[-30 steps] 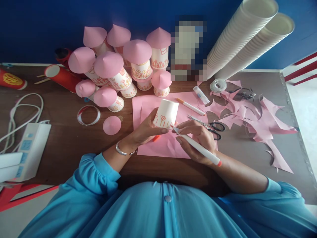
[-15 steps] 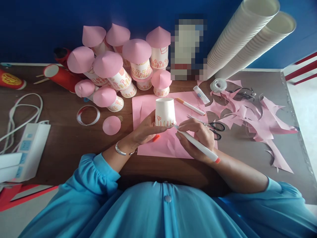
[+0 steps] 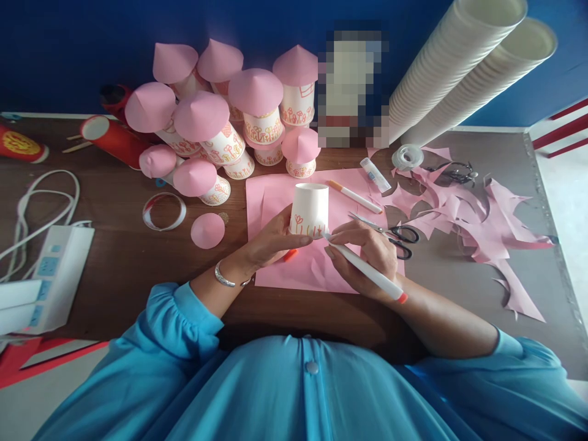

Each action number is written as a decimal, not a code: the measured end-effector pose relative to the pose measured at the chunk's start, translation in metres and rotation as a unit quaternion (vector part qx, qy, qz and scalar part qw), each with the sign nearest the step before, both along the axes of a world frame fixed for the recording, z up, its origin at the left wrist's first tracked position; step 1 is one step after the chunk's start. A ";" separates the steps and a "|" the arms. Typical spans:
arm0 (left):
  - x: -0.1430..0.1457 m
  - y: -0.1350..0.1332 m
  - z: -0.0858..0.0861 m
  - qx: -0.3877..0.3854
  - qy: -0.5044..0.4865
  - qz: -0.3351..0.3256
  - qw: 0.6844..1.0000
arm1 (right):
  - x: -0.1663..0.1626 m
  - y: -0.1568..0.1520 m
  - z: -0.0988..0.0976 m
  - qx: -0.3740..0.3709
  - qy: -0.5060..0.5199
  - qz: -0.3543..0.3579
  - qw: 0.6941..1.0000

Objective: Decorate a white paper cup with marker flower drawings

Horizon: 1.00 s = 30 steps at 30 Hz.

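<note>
My left hand (image 3: 272, 240) grips an upturned white paper cup (image 3: 310, 209) with small orange flowers drawn along its rim, holding it over a pink paper sheet (image 3: 316, 269). My right hand (image 3: 365, 251) pinches a white marker pen (image 3: 367, 273) with an orange end, its tip touching the cup's lower right edge. An orange pen cap (image 3: 290, 255) lies on the sheet under my left hand.
Several cups with pink cone roofs (image 3: 229, 122) are piled at the back. Scissors (image 3: 390, 233), another pen (image 3: 353, 196), a glue stick (image 3: 374, 174), a tape roll (image 3: 407, 157) and pink scraps (image 3: 478, 226) lie right. Two long cup stacks (image 3: 459, 67) lean there. A power strip (image 3: 50, 275) sits left.
The cup was tilted a second ago and now stands nearly upright in my left hand, turned a little. The marker tip has stayed at its lower edge.
</note>
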<state>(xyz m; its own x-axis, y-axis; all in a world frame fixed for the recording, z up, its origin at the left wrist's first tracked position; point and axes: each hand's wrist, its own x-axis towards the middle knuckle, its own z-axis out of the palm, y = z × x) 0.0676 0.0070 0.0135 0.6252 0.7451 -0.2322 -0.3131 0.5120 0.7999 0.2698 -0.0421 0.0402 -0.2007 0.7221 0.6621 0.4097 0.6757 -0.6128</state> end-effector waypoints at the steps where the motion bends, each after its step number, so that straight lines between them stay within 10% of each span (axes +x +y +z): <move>1: 0.000 0.000 0.001 -0.005 0.003 0.002 1.000 | 0.000 0.000 0.000 -0.001 0.000 0.001 1.000; 30: -0.001 -0.001 -0.002 0.000 0.002 -0.012 1.000 | 0.003 0.001 0.002 -0.004 -0.016 0.000 1.000</move>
